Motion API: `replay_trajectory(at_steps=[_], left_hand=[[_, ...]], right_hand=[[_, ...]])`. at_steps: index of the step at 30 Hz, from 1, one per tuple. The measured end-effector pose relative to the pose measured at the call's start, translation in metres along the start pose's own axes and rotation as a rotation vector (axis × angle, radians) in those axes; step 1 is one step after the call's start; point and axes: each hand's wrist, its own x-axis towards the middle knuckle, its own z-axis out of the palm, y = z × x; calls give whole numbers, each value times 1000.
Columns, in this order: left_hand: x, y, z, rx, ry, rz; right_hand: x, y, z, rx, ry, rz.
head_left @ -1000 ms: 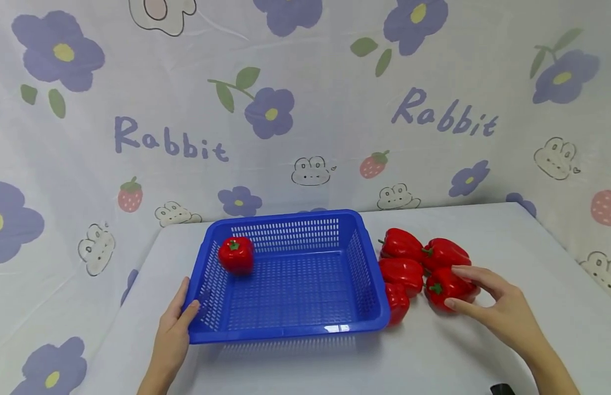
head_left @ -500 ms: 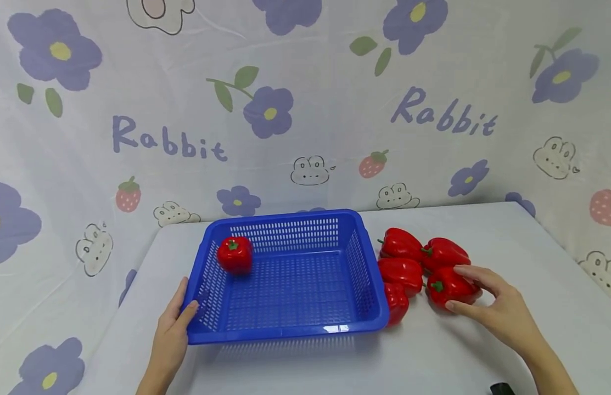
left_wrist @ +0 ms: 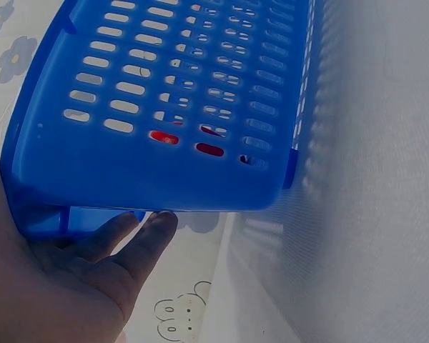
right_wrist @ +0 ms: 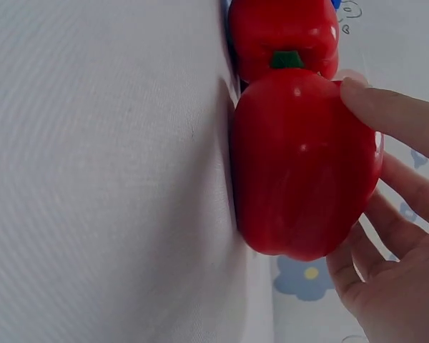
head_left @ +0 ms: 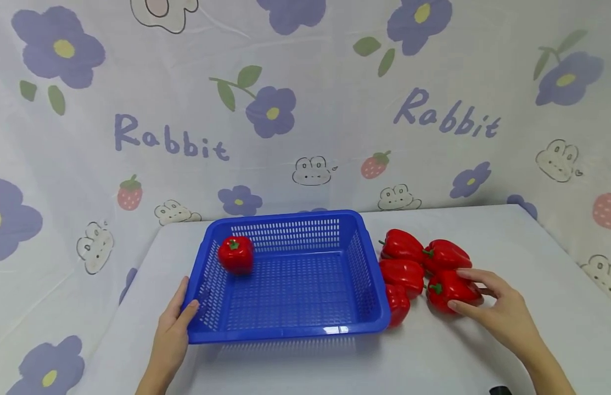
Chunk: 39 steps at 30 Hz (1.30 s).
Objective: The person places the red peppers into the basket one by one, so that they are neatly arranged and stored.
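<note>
My left hand [head_left: 169, 330] grips the left rim of a blue plastic basket [head_left: 285, 332], thumb over the edge and fingers along the outside. One red bell pepper [head_left: 236, 255] with a green stem sits inside at the basket's back left. On the right, my right hand [head_left: 503, 310] holds a red bell pepper [head_left: 448, 291] lying on the table, thumb at its near side and fingers around its far side. In the right wrist view this pepper [right_wrist: 304, 164] rests against the white surface, its stem end next to another pepper [right_wrist: 289, 28].
Several more red bell peppers [head_left: 401, 277] lie grouped beside the basket's right wall. A white cloth covers the table [head_left: 537, 258]. Behind it hangs a curtain [head_left: 335, 120] printed with flowers and rabbits. A small black object [head_left: 500, 390] shows at the bottom edge.
The right hand's pepper has shifted slightly to the right, with the fingers reaching further around it. The left hand and the basket stay in place.
</note>
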Motion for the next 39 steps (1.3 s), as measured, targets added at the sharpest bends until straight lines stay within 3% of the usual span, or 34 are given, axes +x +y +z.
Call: replay_trajectory(at_steps=[9, 15, 22, 29, 39], left_hand=[[-1, 3, 2, -4, -3, -6], [-1, 3, 2, -7, -5, 5], [-1, 2, 1, -11, -5, 10], [0, -1, 2, 6, 3, 20], [-1, 0, 2, -10, 0, 10]], right_hand=[[0, -1, 4, 39, -40, 15], [1, 0, 7, 12, -34, 2], [1, -1, 10, 1, -52, 47], [2, -1, 11, -26, -28, 23], [2, -4, 10, 22, -46, 86]])
